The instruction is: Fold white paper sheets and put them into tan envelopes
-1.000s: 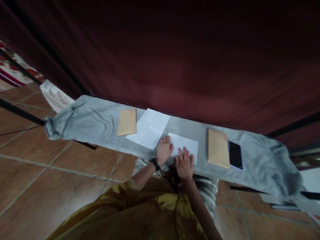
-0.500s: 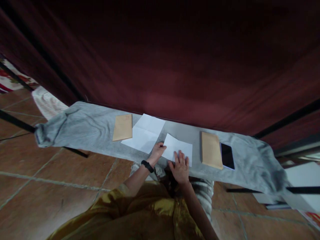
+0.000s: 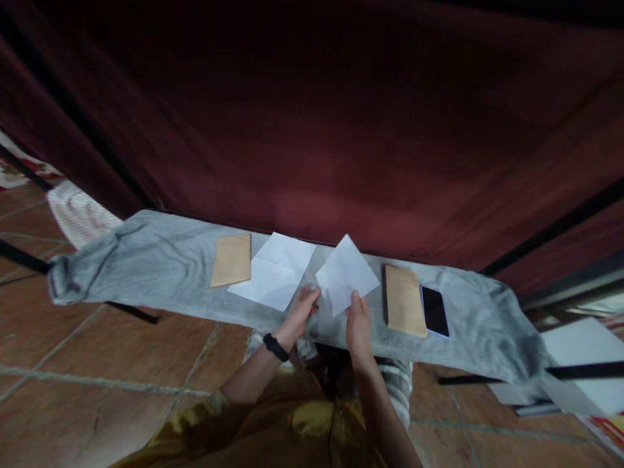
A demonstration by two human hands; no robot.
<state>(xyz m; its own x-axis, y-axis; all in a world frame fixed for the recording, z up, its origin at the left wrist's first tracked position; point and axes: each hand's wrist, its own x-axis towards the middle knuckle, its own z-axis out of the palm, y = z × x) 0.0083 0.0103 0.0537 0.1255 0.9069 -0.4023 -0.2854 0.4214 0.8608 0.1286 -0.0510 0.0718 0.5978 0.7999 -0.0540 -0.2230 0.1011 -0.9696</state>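
Observation:
My right hand (image 3: 359,325) pinches the lower edge of a folded white sheet of paper (image 3: 346,270), thumb on top. The sheet is turned so that one corner points away from me. Just left of that sheet, my left hand (image 3: 303,311) has loosely bent fingers, a little apart, and holds nothing; a dark band circles its wrist. A second white sheet (image 3: 277,270), unfolded with creases across it, lies flat beyond my left hand. All this is over a narrow bench covered with grey cloth (image 3: 170,260).
A brown envelope (image 3: 231,260) lies left of the unfolded sheet. To the right are a thicker brown envelope or stack (image 3: 405,301) and a phone (image 3: 435,311) with a dark screen. Dark red fabric (image 3: 312,162) hangs along the bench's far edge. Black metal bars (image 3: 560,227) flank both ends.
The folded sheet has been turned and lifted on its near side. My right hand went from lying flat on it to pinching its edge; my left hand let go of its left side.

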